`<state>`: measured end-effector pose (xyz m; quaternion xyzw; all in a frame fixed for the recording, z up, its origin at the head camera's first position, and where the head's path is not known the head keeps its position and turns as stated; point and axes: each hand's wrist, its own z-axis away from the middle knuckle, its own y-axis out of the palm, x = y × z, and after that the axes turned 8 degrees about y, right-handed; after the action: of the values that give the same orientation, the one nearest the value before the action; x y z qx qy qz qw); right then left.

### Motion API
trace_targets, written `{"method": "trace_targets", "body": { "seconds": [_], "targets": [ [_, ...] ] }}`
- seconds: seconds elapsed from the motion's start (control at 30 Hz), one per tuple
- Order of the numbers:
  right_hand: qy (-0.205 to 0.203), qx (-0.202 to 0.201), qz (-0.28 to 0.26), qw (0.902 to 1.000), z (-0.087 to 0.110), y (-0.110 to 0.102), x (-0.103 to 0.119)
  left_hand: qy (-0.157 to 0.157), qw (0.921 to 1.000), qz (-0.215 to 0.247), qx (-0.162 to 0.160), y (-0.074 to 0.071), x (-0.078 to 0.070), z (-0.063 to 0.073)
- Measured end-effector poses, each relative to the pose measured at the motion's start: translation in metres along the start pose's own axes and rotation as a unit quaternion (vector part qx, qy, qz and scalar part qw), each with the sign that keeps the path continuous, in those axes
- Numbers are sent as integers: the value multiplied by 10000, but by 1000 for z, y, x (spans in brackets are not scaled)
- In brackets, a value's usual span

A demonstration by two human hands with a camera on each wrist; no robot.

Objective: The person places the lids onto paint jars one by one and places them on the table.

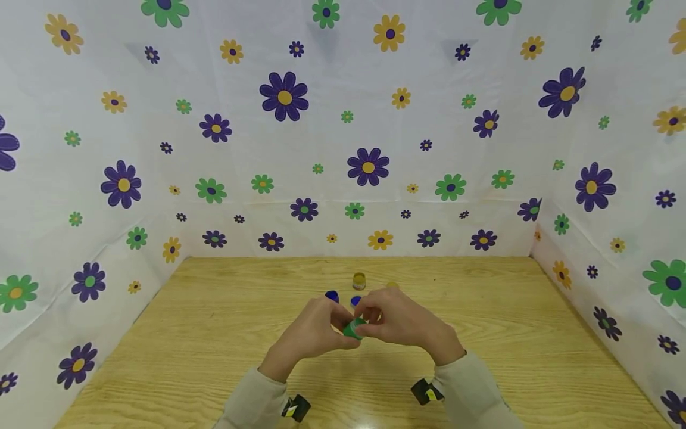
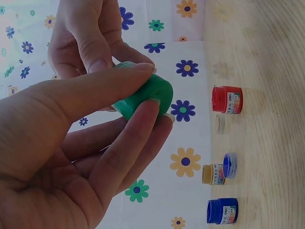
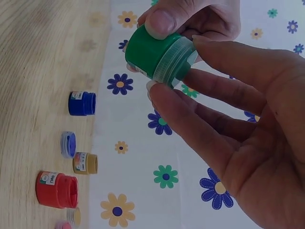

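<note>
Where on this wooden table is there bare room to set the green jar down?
The table is bare left of the left hand, out to the flowered wall, and right of the right hand. It is crowded just beyond the hands, where the blue jar, ochre jar and others cluster. Both hands hold the green jar.

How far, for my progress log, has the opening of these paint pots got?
Seemingly done: a blue lid and a clear lid lie loose on the table, the clear one beside the red pot. In hand: the left hand grips the green pot and the right hand pinches its clear cap, not yet off. Whether the blue pot and ochre pot are capped is unclear.
</note>
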<state>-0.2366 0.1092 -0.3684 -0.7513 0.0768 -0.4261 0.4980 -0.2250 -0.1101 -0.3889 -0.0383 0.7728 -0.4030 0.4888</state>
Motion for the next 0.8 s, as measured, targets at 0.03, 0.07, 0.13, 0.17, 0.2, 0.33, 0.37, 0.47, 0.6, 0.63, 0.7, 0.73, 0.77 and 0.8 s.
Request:
{"method": "trace_targets", "body": {
  "seconds": [0.03,0.07,0.13,0.17,0.2,0.33,0.37,0.47,0.6,0.63,0.7,0.73,0.77,0.8],
  "targets": [
    [37,19,-14,10000,0,0,0,5,10000,-5,-2,0,0,0],
    [87,48,-45,9999,0,0,0,3,10000,-15,-2,0,1,0],
    [123,97,-126,9998,0,-1,0,-4,10000,-38,-14,0,1,0],
    [144,136,-204,9996,0,-1,0,-15,10000,-46,-18,0,1,0],
    [157,173,-280,9993,0,-1,-1,-25,10000,-58,-22,-1,1,0],
    [72,246,-426,9988,0,-1,-2,-81,9999,-103,-30,-2,0,0],
    [27,249,-441,9987,0,0,-2,-87,9999,-107,-28,-2,-1,0],
    [-82,244,-402,9989,-1,0,-2,-91,9999,-114,-39,-3,-2,0],
    [-92,203,-438,9988,-1,0,-2,-88,9999,-108,-33,-3,-2,0],
    [-78,188,-431,9989,0,0,-2,-88,9999,-107,-26,-3,-2,0],
    [-50,157,-428,9989,0,0,-1,-82,9999,-91,-11,-2,-2,0],
    [-40,147,-409,9990,0,0,-1,-80,9999,-79,-4,-2,-1,0],
    [-11,141,-378,9992,0,0,-1,-77,9999,-73,1,-2,-1,0],
    [13,134,-340,9993,0,0,-1,-66,10000,-72,5,-2,-1,0]
  ]
}}
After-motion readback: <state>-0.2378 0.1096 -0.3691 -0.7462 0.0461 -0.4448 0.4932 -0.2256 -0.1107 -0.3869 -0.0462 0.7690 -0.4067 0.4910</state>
